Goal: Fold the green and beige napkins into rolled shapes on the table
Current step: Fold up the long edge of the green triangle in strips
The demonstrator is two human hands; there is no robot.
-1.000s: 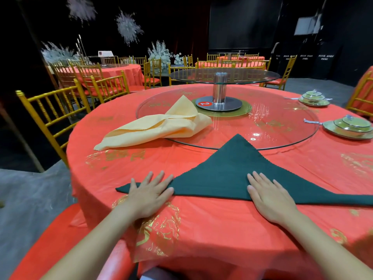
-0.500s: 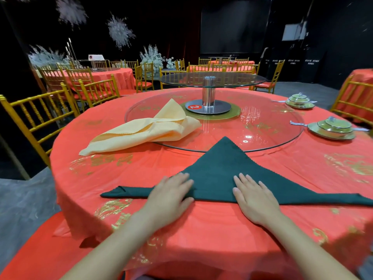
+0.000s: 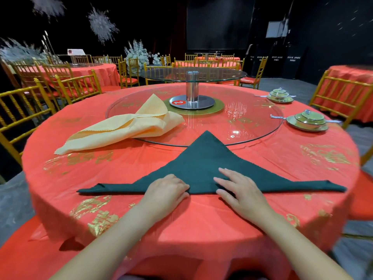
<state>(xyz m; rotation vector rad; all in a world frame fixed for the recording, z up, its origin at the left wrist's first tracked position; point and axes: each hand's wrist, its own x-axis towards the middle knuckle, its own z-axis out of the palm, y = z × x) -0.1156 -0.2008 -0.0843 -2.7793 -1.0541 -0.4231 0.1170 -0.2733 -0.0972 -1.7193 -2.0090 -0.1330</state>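
Note:
The green napkin (image 3: 201, 164) lies flat as a wide triangle on the red tablecloth (image 3: 181, 223), its tip over the glass turntable's rim. My left hand (image 3: 167, 188) sits at the middle of its near folded edge, fingers curled round that edge. My right hand (image 3: 240, 190) rests just to the right, fingers straight on the cloth and thumb at the edge. The beige napkin (image 3: 125, 130) lies loosely folded at the left, half on the turntable.
A glass turntable (image 3: 262, 128) with a metal post (image 3: 191, 87) fills the table's middle. Two covered green dishes (image 3: 306, 121) (image 3: 280, 96) stand at the right. Gold chairs (image 3: 20, 110) ring the table, one at the right (image 3: 343, 93). More red tables stand behind.
Both hands slid inward along the napkin's near edge toward its middle. My left hand's fingers went from flat to curled at the edge. The napkins themselves stayed put.

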